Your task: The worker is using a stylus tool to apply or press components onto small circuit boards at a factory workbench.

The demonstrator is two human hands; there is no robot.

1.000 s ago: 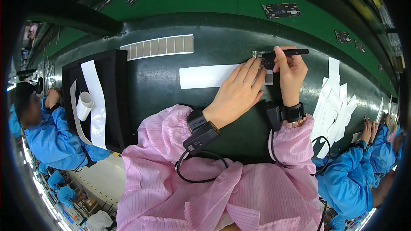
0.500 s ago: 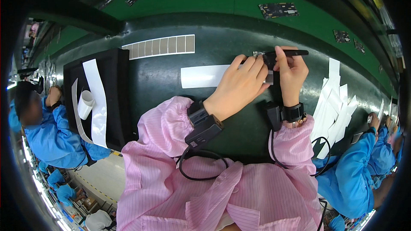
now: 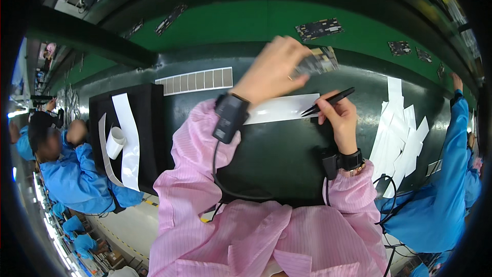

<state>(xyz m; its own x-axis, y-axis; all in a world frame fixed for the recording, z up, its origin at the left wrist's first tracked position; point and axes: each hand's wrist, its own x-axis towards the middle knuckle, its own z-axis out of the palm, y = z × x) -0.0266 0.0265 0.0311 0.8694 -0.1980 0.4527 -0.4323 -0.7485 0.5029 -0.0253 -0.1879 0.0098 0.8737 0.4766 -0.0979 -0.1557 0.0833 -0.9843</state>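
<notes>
My left hand (image 3: 271,69) is raised near the far edge of the bench, its fingers closed on the left end of a dark circuit board (image 3: 324,60). Motion smears both a little. My right hand (image 3: 340,123) pinches slim black tweezers (image 3: 339,97), whose pointed tips face left just over the right end of a glossy white strip (image 3: 282,108). The strip lies flat on the dark green bench, in front of me and partly behind my left wrist.
A sheet of grey rectangular stickers (image 3: 197,80) lies at the back left. Left of me, a black tray (image 3: 149,138) carries white strips and a curled piece. White strips (image 3: 397,138) are heaped at right. Circuit boards (image 3: 319,29) rest on the green belt. Co-workers in blue sit either side.
My left hand has lifted off the white strip and moved up and away with the circuit board. My right hand has come nearer, its tweezers now angled down to the left.
</notes>
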